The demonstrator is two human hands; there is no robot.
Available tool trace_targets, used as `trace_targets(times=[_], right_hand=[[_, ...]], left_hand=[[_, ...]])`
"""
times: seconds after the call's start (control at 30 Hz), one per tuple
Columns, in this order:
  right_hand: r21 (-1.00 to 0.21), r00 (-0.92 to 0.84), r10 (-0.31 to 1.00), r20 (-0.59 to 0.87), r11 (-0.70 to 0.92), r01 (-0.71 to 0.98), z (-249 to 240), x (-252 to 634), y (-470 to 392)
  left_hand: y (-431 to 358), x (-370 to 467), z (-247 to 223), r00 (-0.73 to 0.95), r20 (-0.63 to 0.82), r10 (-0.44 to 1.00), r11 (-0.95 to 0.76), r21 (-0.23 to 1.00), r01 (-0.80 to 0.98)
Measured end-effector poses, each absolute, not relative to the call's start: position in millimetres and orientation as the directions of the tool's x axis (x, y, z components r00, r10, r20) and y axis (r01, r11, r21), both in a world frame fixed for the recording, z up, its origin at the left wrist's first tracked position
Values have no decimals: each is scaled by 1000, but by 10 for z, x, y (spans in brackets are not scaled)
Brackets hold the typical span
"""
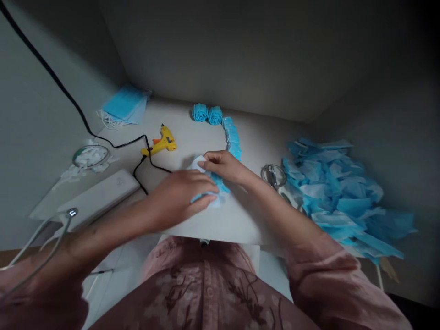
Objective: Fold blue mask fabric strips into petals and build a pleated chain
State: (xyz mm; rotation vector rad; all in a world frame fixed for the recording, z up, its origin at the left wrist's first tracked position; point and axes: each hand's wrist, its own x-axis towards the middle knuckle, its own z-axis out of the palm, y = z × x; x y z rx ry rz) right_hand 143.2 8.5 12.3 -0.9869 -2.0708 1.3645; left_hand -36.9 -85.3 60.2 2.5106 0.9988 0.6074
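Note:
Near the front middle of the table, my right hand [225, 165] pinches a thin blue-and-white fabric piece [198, 163] between thumb and fingers. My left hand [185, 195], slightly blurred, is closed on the lower part of the blue fabric, its thumb and fingers around it. How the fabric is folded is mostly hidden by the fingers. Beyond my right hand, a curved row of overlapping blue folded pieces [232, 135] lies on the table. Two blue fabric roses [207, 114] sit side by side at its far end.
A yellow glue gun [161, 143] with a black cord lies left of centre. A stack of blue face masks [124, 106] is at the back left. White scraps [91, 156] and a white box-shaped device [103, 197] are nearer. Right are a metal ring [273, 175] and a blue fabric pile [340, 188].

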Motion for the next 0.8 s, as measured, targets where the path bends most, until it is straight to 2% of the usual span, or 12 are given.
trace_targets(times=[0.13,0.27,0.43,0.57,0.67,0.8], right_hand=[[-964,-538,840,-71,82,254,174,1584,14],[-973,-435,899,-41,64,223,113,1638,-29],[-985,-260,955,143,164,61,50,1709,-78],[-972,-48,977,208,201,-125,53,1803,-62],[-947,24,988,153,154,-281,62,1863,-7],[-910,20,1000,15,22,-414,74,1892,38]], left_hand=[[-1054,-229,212,723,304,620,-785,245,569],[-1047,-111,23,751,258,608,-792,145,592],[-1031,-117,20,783,143,605,-794,185,579],[-1032,-153,-4,779,63,624,-769,230,597],[-1025,-160,-24,748,92,657,-737,285,613],[-1011,-188,47,618,261,741,-668,370,645]])
